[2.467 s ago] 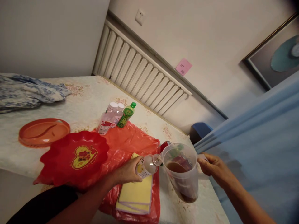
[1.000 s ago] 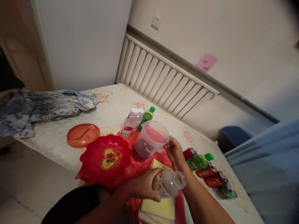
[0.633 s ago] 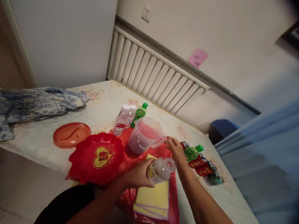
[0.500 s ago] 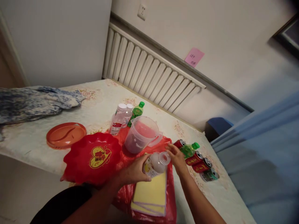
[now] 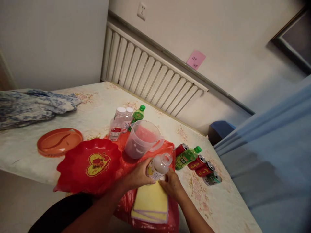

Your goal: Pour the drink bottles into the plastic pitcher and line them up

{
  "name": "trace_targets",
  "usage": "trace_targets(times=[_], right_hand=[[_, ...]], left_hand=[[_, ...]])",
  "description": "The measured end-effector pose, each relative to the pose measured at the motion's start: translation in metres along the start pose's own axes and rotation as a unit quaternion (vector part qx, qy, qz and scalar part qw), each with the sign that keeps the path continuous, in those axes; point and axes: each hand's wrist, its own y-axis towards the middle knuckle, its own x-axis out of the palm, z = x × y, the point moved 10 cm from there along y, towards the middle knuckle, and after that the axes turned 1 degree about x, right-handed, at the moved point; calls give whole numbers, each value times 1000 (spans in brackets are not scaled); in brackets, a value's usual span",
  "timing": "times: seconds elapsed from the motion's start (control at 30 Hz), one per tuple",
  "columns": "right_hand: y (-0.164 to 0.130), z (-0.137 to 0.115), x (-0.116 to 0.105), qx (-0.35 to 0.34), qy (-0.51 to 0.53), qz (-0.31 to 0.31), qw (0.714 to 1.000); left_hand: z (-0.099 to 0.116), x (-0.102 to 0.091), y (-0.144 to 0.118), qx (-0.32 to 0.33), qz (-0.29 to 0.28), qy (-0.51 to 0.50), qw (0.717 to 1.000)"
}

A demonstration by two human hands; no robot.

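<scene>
My left hand (image 5: pixel 136 177) grips a small clear bottle (image 5: pixel 159 164) that has no cap and is tilted, mouth toward the upper right. My right hand (image 5: pixel 172 185) is just below and to the right of it, fingertips against the bottle's underside, where a small white piece shows; whether it grips anything is unclear. A clear plastic pitcher (image 5: pixel 142 139) with dark liquid at its bottom stands behind on a red plastic bag (image 5: pixel 126 207). Under my hands lies a stack of yellow pads (image 5: pixel 151 203).
A red heart-printed plate (image 5: pixel 89 163) and an orange plate (image 5: pixel 59 145) sit to the left. Two clear bottles (image 5: pixel 118 124) and a green bottle (image 5: pixel 137 115) stand behind the pitcher. A lying green bottle (image 5: pixel 186 157) and red cans (image 5: pixel 202 164) are to the right. Blue cloth (image 5: pixel 31 105) lies far left.
My right hand has set the pitcher down on the red bag, let go of it, and come back under the open bottle. My left hand still holds the bottle, now lower.
</scene>
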Motion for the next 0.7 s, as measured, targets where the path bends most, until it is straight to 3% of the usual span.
trace_targets(times=[0.17, 0.3, 0.37, 0.53, 0.7], right_hand=[[14, -11, -63, 14, 18, 32, 999], [24, -50, -118, -15, 59, 25, 998], [26, -74, -133, -51, 64, 4, 997], [24, -117, -137, -133, 15, -55, 990], [22, -126, -126, -133, -17, -93, 987]], left_hand=[[-4, 9, 6, -8, -7, 4, 1000], [-9, 16, 9, -24, -14, 20, 999], [-9, 20, 11, -25, -21, 22, 999], [-7, 25, 15, -21, -30, 24, 999], [-7, 27, 18, -18, -33, 17, 999]])
